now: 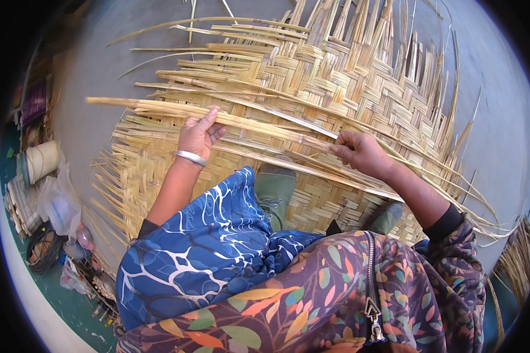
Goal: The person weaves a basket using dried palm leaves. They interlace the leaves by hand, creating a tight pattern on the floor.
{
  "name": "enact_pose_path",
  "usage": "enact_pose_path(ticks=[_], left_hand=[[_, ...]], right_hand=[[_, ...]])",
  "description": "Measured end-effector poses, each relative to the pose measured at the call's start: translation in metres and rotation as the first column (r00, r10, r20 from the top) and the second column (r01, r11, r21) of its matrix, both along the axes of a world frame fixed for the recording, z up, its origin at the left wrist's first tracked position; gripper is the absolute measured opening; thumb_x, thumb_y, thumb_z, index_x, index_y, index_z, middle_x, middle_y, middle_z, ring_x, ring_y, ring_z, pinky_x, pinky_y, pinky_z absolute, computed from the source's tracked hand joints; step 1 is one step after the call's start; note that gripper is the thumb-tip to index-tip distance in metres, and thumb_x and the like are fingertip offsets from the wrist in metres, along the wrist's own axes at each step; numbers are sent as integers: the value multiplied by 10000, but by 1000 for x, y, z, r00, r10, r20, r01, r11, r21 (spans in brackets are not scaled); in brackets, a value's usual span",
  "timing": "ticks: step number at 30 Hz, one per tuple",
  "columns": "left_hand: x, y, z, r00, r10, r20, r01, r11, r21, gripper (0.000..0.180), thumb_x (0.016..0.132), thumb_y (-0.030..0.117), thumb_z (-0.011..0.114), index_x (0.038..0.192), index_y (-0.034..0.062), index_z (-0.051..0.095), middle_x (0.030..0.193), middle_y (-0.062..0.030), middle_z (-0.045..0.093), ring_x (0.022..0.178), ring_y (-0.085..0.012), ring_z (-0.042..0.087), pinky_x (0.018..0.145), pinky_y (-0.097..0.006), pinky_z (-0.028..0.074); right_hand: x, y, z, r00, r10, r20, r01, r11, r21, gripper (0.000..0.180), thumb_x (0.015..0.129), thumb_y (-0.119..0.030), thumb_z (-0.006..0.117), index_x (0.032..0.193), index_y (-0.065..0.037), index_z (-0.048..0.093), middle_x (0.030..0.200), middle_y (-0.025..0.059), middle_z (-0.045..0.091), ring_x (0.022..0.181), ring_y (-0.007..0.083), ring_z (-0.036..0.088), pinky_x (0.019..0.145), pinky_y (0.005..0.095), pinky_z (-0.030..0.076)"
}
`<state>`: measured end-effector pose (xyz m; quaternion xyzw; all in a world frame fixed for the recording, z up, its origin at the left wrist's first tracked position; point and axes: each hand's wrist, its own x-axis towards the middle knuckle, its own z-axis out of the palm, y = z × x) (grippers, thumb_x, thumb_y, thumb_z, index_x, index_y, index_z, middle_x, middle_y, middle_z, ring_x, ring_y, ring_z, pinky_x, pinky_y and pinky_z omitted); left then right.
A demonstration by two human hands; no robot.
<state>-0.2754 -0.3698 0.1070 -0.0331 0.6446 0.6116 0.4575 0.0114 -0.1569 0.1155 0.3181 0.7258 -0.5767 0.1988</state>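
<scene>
A large woven mat of pale bamboo strips [359, 88] lies on the grey floor under me. My left hand [198, 133], with a silver bangle on the wrist, grips a bundle of long loose strips [159, 107] that runs from the left across the mat. My right hand [362, 152] pinches the same bundle further right, where the strips lie on the weave. My feet in green shoes [275, 189] rest on the mat between my hands. A blue patterned cloth [206, 247] covers my left leg.
At the left edge sit a cream spool of cord [41, 160], clear plastic bags [58, 206], coiled dark wire [41, 252] and small clutter. More loose strips [518, 259] lie at the right. Grey floor [82, 70] surrounds the mat.
</scene>
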Motion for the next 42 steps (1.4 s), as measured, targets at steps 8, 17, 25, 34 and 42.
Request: enact_pose_path(ticks=[8,17,25,34,42], left_hand=[[6,3,-11,974,-38,-222,18,996,-93,186,841,141,645,1002,53,612,901,-74,648,739,-155,640,644,-294,552],[-30,-17,-3,993,82,87,-83,997,4,188,863,115,607,1042,58,602,999,-102,658,845,-174,656,697,-299,571],[19,-5,-20,995,29,-93,-40,992,-116,201,855,130,619,1035,50,577,926,-114,660,759,-170,654,635,-280,563],[18,-31,-18,987,51,149,-13,970,-244,201,876,237,614,960,55,593,889,-119,666,742,-184,662,606,-295,558],[18,-13,-8,814,-351,462,465,871,-158,417,910,417,516,977,9,571,835,-132,664,725,-201,671,596,-300,558]], right_hand=[[-6,-9,13,985,167,-35,-148,937,317,291,854,-328,589,800,-43,578,721,159,615,707,337,594,660,410,470],[26,22,-3,972,183,146,-191,981,45,328,862,-365,577,855,-41,624,726,133,634,679,267,618,662,367,484],[11,-4,-5,937,347,-37,-278,808,520,230,868,-287,545,915,-63,572,835,117,616,835,289,604,742,419,478],[-19,20,-33,938,347,19,-199,493,847,105,836,-144,529,895,-72,577,895,83,585,889,264,580,784,373,467],[-10,21,-11,990,95,-107,-27,859,511,203,897,-266,511,905,-74,576,783,152,633,752,331,622,685,430,500]])
